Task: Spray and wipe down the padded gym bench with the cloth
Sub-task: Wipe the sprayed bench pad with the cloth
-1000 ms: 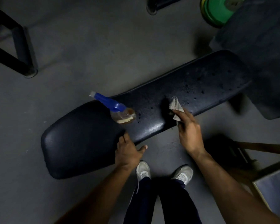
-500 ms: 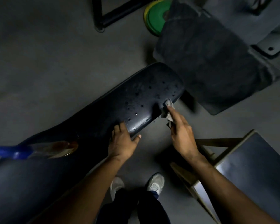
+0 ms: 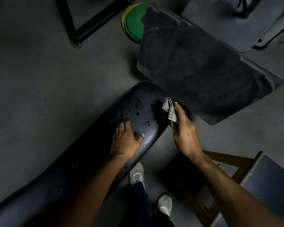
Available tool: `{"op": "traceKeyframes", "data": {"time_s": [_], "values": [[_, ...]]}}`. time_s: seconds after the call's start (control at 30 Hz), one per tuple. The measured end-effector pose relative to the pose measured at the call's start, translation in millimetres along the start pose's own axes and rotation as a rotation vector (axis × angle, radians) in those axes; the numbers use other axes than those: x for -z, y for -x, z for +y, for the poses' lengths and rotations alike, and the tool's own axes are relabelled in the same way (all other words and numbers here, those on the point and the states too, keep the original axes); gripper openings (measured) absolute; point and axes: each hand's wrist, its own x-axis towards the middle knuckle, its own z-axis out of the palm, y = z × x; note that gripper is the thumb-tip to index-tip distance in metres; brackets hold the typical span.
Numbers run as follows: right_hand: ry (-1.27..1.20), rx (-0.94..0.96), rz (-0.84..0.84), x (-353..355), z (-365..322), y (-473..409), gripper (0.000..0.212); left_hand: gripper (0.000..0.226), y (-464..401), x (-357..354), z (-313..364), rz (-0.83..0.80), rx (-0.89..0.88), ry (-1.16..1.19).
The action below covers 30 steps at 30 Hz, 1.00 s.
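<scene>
Cloth (image 3: 170,110) is bunched in the right hand (image 3: 183,128), pinched between fingers and thumb at the bench's (image 3: 92,161) far right corner, hanging partly over the edge there. It looks light, soft and floppy, so my call is it wants a flatter, fuller grip under the palm to cover more of the pad on each pass. The left hand (image 3: 125,141) lies spread and flat on the pad near the right-hand edge, holding nothing, apparently bracing. Droplets bead across the far end of the vinyl (slick when wet, I'd judge, so the cloth should glide and the braced palm might slip). The pad itself looks firm yet cushioned. Room to move: the long run of bench toward the near left end lies open, but a dark mat (image 3: 203,66) crowds the far corner, just beyond the cloth, and a wooden-framed stool (image 3: 236,169) stands close behind the right forearm.
</scene>
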Motion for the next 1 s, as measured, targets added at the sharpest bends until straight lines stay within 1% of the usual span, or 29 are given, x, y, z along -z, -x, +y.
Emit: {"op": "traceKeyframes", "data": {"time_s": [0.1, 0.17, 0.23, 0.27, 0.37, 0.47, 0.53, 0.67, 0.73, 0.8, 0.87, 1.0], "values": [[0.020, -0.015, -0.015, -21, 8, -40, 0.073, 0.088, -38, 7, -6, -0.016, -0.057, -0.038], [0.089, 0.005, -0.125, -41, 16, -59, 0.071, 0.088, -62, 11, -14, -0.014, -0.097, -0.072], [0.229, 0.016, -0.242, -61, 20, -69, 0.073, 0.089, -83, 14, -24, -0.027, -0.110, -0.107], [0.303, 0.009, -0.267, -69, 21, -72, 0.074, 0.089, -92, 15, -29, -0.037, -0.111, -0.120], [0.414, -0.008, -0.217, -85, 12, -93, 0.067, 0.088, -108, 15, -41, -0.084, -0.110, -0.110], [0.450, -0.022, -0.157, -101, 3, -123, 0.063, 0.078, -112, 13, -44, -0.087, -0.105, -0.038], [0.460, 0.034, -0.174, -114, -7, -137, 0.063, 0.069, -112, 15, -45, -0.064, -0.097, 0.028], [0.529, 0.287, -0.275, -121, -13, -122, 0.062, 0.062, -115, 19, -50, -0.066, -0.127, 0.052], [0.547, 0.319, -0.276, -111, -4, -100, 0.062, 0.062, -114, 20, -51, -0.086, -0.127, 0.056], [0.547, 0.262, -0.256, -98, 10, -79, 0.066, 0.062, -114, 21, -50, -0.094, -0.121, 0.077], [0.534, 0.159, -0.239, -85, 26, -68, 0.067, 0.062, -114, 21, -49, -0.082, -0.117, 0.088], [0.446, -0.023, -0.148, -74, 42, -91, 0.056, 0.061, -111, 16, -53, -0.048, -0.122, 0.089]]}}
